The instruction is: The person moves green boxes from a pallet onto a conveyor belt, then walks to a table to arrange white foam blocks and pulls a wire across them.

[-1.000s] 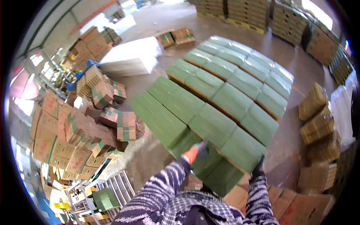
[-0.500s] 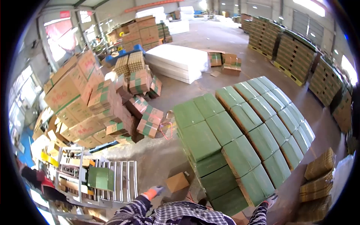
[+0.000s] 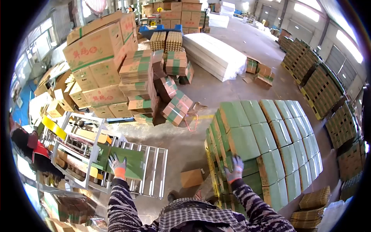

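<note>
My left hand (image 3: 118,166), in a grey glove with an orange cuff, is spread over the left part of a green carton (image 3: 131,163) on the roller conveyor (image 3: 156,172). Contact is hard to judge from above. Behind that carton, another green box (image 3: 102,156) sits partly under the machine frame. My right hand (image 3: 234,170), gloved the same way, has its fingers apart beside the stacked green cartons (image 3: 243,142). It is over a lower part of the stack, next to the taller rows, and holds nothing.
A brown carton (image 3: 192,178) lies on the floor between conveyor and stack. A person in red and black (image 3: 38,154) stands left of the machine (image 3: 83,154). Large brown cartons (image 3: 94,46) and flattened cartons (image 3: 137,69) are piled beyond. Loaded pallets (image 3: 322,87) line the right side.
My view has turned left. My left hand has reached out to the conveyor carton, which now sits further out on the rollers. My right hand has moved from the stack's near corner to its lower part.
</note>
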Tool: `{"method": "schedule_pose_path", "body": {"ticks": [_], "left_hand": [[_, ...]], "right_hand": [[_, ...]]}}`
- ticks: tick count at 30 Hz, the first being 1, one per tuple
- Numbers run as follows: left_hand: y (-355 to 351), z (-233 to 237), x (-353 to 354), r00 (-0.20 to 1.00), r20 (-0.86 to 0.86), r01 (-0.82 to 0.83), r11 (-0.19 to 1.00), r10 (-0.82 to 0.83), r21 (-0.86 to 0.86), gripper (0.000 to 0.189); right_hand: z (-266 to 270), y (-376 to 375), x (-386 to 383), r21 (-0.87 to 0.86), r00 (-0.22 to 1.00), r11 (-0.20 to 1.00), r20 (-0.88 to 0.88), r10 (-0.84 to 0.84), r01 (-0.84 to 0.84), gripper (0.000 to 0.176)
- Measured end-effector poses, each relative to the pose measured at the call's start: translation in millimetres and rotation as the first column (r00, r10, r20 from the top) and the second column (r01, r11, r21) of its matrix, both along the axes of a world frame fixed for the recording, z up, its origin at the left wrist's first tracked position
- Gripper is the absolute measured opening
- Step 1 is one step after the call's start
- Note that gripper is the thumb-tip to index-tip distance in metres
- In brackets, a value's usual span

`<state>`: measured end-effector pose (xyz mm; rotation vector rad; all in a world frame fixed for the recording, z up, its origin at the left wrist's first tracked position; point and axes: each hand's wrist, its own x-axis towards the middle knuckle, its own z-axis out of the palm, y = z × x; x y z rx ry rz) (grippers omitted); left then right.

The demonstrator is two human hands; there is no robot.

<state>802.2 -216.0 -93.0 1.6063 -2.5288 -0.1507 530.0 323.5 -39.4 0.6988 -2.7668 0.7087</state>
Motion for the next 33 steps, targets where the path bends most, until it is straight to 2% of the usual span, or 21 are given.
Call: {"method": "schedule_pose_path", "body": {"ticks": [2,3,5,6,8,11,13,14,15,17,19,20,21,22,23,24,25,26,27,31,33], "left_hand": [[-5.1,-6.3,6.0,0.999,0.019,0.034,0.999,-0.035,0.039,0.082],[-5.7,-10.9,8.4,0.997,0.036,0.066,0.995,-0.069,0.071,0.083],[4.3,-38.2,18.2,0.961,0.124,0.232,0.965,-0.247,0.123,0.087],[23.7,-43.4,18.2,0.940,0.179,0.293,0.956,-0.291,0.014,0.090],[48.4,-43.1,11.9,0.948,0.107,0.295,0.954,-0.299,0.046,0.093],[89.0,-47.6,11.1,0.919,0.123,0.368,0.927,-0.375,0.073,0.094],[120.0,-37.4,11.8,0.889,0.135,0.419,0.896,-0.438,0.147,0.096],[133.7,-46.7,12.3,0.893,0.091,0.418,0.888,-0.440,0.190,0.096],[145.9,-49.5,12.3,0.903,0.029,0.412,0.882,-0.429,0.228,0.098],[157.7,-24.6,17.3,0.922,-0.081,0.383,0.854,-0.380,0.352,0.096],[130.5,-61.8,42.6,0.806,-0.588,0.429,0.748,-0.065,0.506,0.088],[123.7,-54.7,46.7,0.633,-0.741,0.297,0.813,0.225,0.500,0.078],[102.7,-62.3,52.7,0.450,-0.815,0.157,0.866,0.366,0.475,0.071],[79.0,-40.2,58.3,0.412,-0.830,-0.064,0.921,0.376,0.385,0.070],[50.2,-35.9,64.1,0.497,-0.605,-0.468,0.779,0.623,0.418,0.075],[29.8,-25.5,69.8,0.372,-0.431,-0.615,0.566,0.822,0.549,0.081],[-1.3,-73.5,92.7,0.320,-0.489,-0.295,0.576,0.811,0.763,0.078],[-31.9,-120.4,115.1,0.256,-0.462,0.043,0.468,0.849,0.883,0.077],[-29.8,-92.9,114.0,0.223,-0.471,0.348,0.382,0.853,0.856,0.077],[-60.6,-112.5,104.6,0.191,-0.388,0.488,0.256,0.902,0.834,0.072],[-57.1,-105.2,102.8,0.192,-0.385,0.478,0.257,0.903,0.840,0.069]], "right_hand": [[-11.7,-58.1,5.7,0.069,0.992,0.993,0.088,0.094,-0.100,0.078],[-23.6,-83.7,9.1,0.008,0.978,0.986,0.128,0.166,-0.169,0.079],[-44.7,-134.6,22.8,0.052,0.946,0.966,0.221,0.238,-0.255,0.082],[-49.4,-158.3,32.5,0.091,0.923,0.953,0.290,0.253,-0.290,0.084],[-56.2,-200.3,54.6,0.199,0.883,0.911,0.387,0.267,-0.363,0.091],[-92.4,-244.4,84.7,0.169,0.714,0.914,0.680,0.163,-0.370,0.106],[-159.3,-255.2,100.0,-0.063,0.537,0.971,0.824,0.181,-0.230,0.110],[-143.7,-258.1,109.5,-0.351,0.363,0.934,0.863,0.352,-0.073,0.100],[-158.9,-257.3,107.3,-0.358,0.372,0.932,0.858,0.355,-0.062,0.100],[-212.5,-238.1,105.9,-0.426,0.264,0.847,0.898,0.352,0.319,0.089],[-204.6,-217.6,97.4,-0.402,0.211,0.831,0.915,0.345,0.385,0.089],[-196.5,-209.9,98.9,-0.366,0.149,0.817,0.930,0.336,0.446,0.090],[-184.9,-206.2,101.5,-0.366,0.150,0.815,0.930,0.335,0.450,0.090],[-177.1,-202.0,104.8,-0.388,0.072,0.807,0.914,0.399,0.446,0.088],[-171.4,-200.5,107.8,-0.411,-0.006,0.796,0.887,0.461,0.444,0.086],[-172.1,-201.6,112.1,-0.355,-0.015,0.828,0.916,0.401,0.435,0.086],[-175.6,-203.8,119.9,-0.362,-0.012,0.823,0.913,0.407,0.438,0.086],[-178.6,-205.8,129.0,-0.393,0.040,0.789,0.904,0.427,0.472,0.085],[-180.8,-208.6,136.8,-0.425,0.092,0.752,0.892,0.442,0.504,0.084],[-185.3,-215.9,141.6,-0.563,0.198,0.698,0.821,0.536,0.443,0.084],[-169.2,-217.6,141.0,-0.544,0.215,0.711,0.836,0.504,0.446,0.088]]}}
